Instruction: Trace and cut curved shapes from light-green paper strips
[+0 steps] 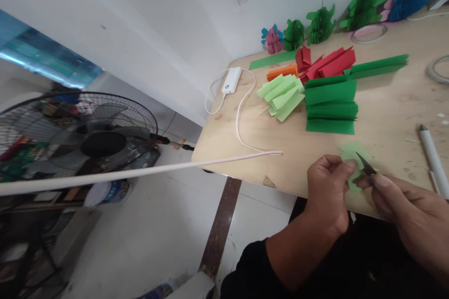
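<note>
My left hand [328, 191] pinches a small light green folded paper piece [351, 156] over the near edge of the wooden table [386, 107]. My right hand [410, 210] is closed on a dark pointed tool, probably small scissors [365, 165], whose tip lies against the paper. Both hands meet at the paper.
Stacks of folded paper lie further back: light green [282, 96], dark green [331, 105], red [328, 63], orange [281, 72]. Finished paper flowers [293, 33] line the wall. A white power bank [231, 80] with cable [242, 131], a white pen [433, 159], a standing fan [84, 140] at left.
</note>
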`<state>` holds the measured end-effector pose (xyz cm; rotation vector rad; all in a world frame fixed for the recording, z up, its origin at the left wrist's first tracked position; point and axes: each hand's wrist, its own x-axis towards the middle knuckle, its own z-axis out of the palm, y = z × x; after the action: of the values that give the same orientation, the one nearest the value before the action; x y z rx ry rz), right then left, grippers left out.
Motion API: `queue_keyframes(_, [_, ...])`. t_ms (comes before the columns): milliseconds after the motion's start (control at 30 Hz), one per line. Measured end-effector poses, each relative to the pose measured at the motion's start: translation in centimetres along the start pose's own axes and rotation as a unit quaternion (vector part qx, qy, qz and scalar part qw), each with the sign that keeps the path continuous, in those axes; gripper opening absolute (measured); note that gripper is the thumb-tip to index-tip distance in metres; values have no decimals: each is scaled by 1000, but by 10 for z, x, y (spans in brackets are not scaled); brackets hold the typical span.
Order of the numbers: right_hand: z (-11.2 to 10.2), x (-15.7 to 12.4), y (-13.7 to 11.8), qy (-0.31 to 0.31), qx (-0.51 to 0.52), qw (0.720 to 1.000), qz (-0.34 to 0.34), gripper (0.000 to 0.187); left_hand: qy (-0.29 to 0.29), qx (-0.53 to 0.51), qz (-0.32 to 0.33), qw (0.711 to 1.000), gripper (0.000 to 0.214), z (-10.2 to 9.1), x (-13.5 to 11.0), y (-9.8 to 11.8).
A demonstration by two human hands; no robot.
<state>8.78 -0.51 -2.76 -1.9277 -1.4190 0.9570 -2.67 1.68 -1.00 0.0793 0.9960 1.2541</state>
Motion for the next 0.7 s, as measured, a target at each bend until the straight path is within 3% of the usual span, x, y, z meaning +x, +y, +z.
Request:
queue_keyframes(100, [0, 0, 3, -29, 29, 999, 25, 54, 2, 4, 2, 1000, 33, 0, 0, 0])
queue_keyframes(467, [2, 1, 2, -7, 56, 998, 22, 45, -14, 3, 1, 1000, 34, -3, 0, -2])
queue_keyframes(700, [1, -1, 11, -19, 12, 1000, 22, 54, -24, 2, -1, 1000, 29, -6, -1, -1])
